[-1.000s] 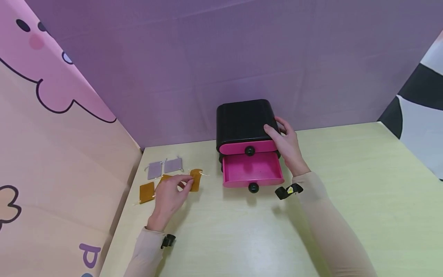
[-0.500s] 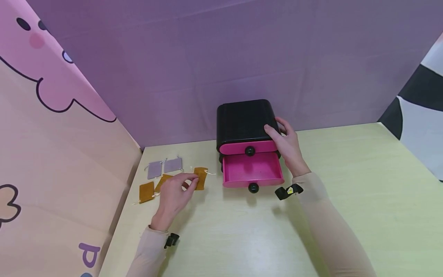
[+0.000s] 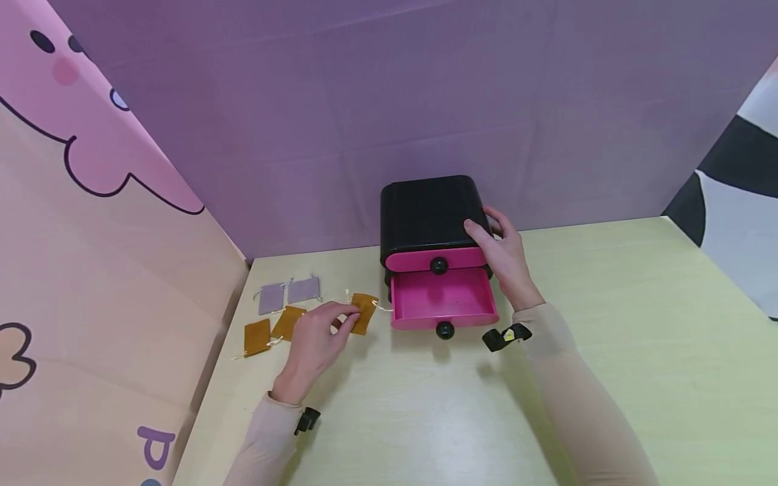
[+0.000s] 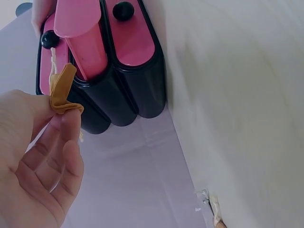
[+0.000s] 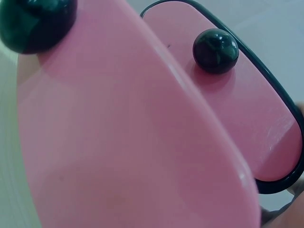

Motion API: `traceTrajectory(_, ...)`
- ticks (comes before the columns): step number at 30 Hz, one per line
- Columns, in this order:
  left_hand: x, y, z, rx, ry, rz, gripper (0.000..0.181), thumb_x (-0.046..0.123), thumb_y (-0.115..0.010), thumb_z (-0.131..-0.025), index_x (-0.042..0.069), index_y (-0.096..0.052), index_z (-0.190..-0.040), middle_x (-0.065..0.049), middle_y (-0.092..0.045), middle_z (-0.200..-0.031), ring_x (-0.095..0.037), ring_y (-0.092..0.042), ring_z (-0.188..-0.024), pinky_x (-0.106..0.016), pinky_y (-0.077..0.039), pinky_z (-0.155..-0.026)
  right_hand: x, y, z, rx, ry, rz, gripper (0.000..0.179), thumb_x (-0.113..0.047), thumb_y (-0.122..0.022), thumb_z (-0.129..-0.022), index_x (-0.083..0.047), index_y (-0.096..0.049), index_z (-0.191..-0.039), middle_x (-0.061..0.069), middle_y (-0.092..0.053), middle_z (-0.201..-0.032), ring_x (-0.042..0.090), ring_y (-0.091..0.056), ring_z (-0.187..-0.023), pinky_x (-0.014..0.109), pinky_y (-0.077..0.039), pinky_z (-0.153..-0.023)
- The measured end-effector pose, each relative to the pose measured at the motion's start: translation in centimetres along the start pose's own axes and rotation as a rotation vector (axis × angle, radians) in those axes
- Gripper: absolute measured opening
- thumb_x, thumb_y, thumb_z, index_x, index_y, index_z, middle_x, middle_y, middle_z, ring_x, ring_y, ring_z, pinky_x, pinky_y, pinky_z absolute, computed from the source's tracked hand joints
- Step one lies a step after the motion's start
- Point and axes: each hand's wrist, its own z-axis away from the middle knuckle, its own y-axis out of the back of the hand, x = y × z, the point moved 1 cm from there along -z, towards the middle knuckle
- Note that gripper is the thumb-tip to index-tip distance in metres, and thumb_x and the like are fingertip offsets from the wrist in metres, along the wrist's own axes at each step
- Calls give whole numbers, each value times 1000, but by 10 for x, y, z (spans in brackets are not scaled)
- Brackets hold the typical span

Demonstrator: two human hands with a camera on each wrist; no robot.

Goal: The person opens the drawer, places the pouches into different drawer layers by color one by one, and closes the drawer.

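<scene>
My left hand (image 3: 319,344) pinches a mustard drawstring pouch (image 3: 365,312) between thumb and fingertips, just left of the pulled-out drawer. In the left wrist view the pouch (image 4: 61,92) is bent at the pinch, its pale cord dangling. A small black drawer unit (image 3: 431,210) with pink drawers stands against the backdrop. Its middle drawer (image 3: 444,295) is pulled out, and nothing lies inside. My right hand (image 3: 507,260) holds the unit's right side, thumb on the top edge. The right wrist view shows the drawer front (image 5: 118,128) close up, with only a bit of that hand.
Two more mustard pouches (image 3: 258,337) lie on the table to the left. Behind them are two lilac pouches (image 3: 271,298), cords loose. The table (image 3: 419,412) meets a purple backdrop (image 3: 389,115) at the rear and a printed panel (image 3: 109,270) on the left.
My left hand has carried the pouch rightward toward the pulled-out drawer, uncovering another mustard pouch behind it. My right hand and the drawer unit have stayed in place.
</scene>
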Motion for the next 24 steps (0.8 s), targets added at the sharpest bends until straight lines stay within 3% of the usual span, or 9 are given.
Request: traceTrajectory(24,17,-4,-11,-16,-24,45,12,16,-79,-96,13,-84,-107,1,-81,-93,-12,-68,-67,-18,-48,-58,0,-1,0,-2,-8,-15,78,-52,-63,-101,-26,-33,-168,18,-39,-165,37,-48,-141,59,-39,-123)
